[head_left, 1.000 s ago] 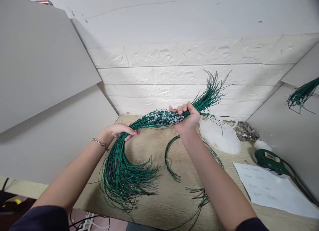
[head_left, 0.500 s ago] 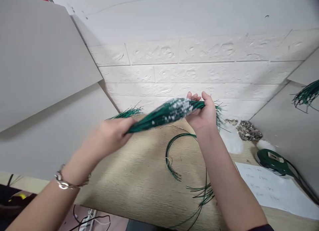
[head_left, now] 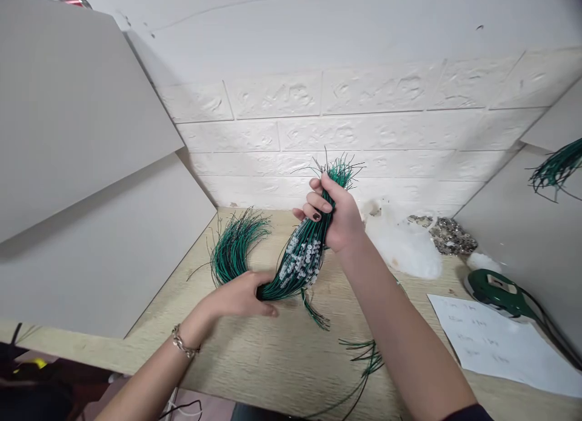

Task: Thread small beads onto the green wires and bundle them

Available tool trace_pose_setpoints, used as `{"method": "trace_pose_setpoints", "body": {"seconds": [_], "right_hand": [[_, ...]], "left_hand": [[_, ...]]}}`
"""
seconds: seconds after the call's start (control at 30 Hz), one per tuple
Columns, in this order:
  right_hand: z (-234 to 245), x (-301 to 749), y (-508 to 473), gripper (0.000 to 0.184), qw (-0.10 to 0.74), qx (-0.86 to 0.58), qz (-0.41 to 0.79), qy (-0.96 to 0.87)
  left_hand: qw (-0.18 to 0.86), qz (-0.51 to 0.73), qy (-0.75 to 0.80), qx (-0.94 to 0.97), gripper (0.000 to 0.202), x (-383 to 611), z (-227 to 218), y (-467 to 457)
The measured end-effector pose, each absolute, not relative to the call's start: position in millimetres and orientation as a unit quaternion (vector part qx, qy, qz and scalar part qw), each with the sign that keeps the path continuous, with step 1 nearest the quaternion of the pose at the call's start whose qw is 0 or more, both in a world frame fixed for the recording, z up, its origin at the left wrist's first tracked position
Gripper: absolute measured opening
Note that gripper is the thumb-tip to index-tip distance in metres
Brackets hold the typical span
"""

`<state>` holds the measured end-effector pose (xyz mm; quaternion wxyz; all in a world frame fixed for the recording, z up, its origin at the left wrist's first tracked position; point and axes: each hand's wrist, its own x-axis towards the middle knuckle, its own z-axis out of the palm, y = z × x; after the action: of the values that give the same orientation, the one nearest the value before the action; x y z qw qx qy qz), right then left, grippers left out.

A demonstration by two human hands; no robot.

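A thick bundle of green and black wires (head_left: 273, 291) with small white connectors (head_left: 300, 260) bends in a curve over the table. My right hand (head_left: 339, 212) is closed around its upper part, and the loose wire ends fan out above the fist. Lower down, my left hand (head_left: 245, 297) lies around the bundle close to the tabletop, palm side hidden. The bundle's long tail sweeps up and back behind this hand, its ends spread by the wall. Partly covered by the bundle, a smaller tied coil of green wires (head_left: 315, 312) rests on the table.
More loose green wires (head_left: 373, 360) lie by my right forearm. To the right are a white plastic bag (head_left: 404, 245), a heap of small metallic parts (head_left: 450, 234), a dark green corded device (head_left: 495, 291) and a handwritten sheet (head_left: 500, 348). Green wires (head_left: 559, 169) hang at the right edge.
The bundle has gone from stretched out in the air to bent, lower over the table. My left hand came down and right; my right hand turned upright and moved left.
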<state>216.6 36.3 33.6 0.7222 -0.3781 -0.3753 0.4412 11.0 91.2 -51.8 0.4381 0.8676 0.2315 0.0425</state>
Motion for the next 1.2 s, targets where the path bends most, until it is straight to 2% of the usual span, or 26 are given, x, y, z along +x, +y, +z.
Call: {"method": "trace_pose_setpoints", "body": {"seconds": [0.1,0.23,0.33,0.4,0.5,0.6,0.67,0.77,1.0,1.2], "right_hand": [[30.3,210.9,40.1,0.027,0.73,-0.363,0.451,-0.363],[26.4,206.3,43.5,0.028,0.714,-0.379,0.429,-0.403],[28.5,209.0,39.4,0.029,0.667,-0.455,0.389,-0.444],[31.3,214.4,34.6,0.032,0.614,-0.526,0.369,-0.458],[35.0,226.2,27.9,0.045,0.513,-0.612,0.374,-0.472],[38.0,239.6,22.7,0.061,0.414,-0.684,0.355,-0.485],[40.4,248.1,19.0,0.066,0.368,-0.733,0.293,-0.491],[42.5,258.7,15.0,0.059,0.338,-0.757,0.219,-0.514],[34.0,272.8,21.7,0.025,0.335,-0.698,0.253,-0.581],[31.0,277.9,21.1,0.017,0.335,-0.669,0.293,-0.595]], "left_hand": [[0.535,-0.01,0.187,0.824,0.051,19.5,-36.4,100.1],[0.722,0.131,0.103,0.672,0.073,55.4,-19.8,107.2],[0.787,0.142,0.08,0.595,0.079,86.9,-12.0,108.4],[0.807,0.097,0.048,0.58,0.076,102.7,-8.2,107.6],[0.819,0.043,0.011,0.572,0.054,116.3,-2.9,103.0],[0.82,0.045,0.045,0.569,0.031,122.2,0.9,96.7],[0.816,0.076,0.089,0.566,0.026,125.1,0.5,94.4],[0.804,0.134,0.153,0.559,0.028,129.9,-4.8,95.0],[0.783,0.153,0.206,0.566,0.03,134.2,-11.1,97.3],[0.828,0.123,0.155,0.524,0.027,130.2,-10.4,98.9]]}}
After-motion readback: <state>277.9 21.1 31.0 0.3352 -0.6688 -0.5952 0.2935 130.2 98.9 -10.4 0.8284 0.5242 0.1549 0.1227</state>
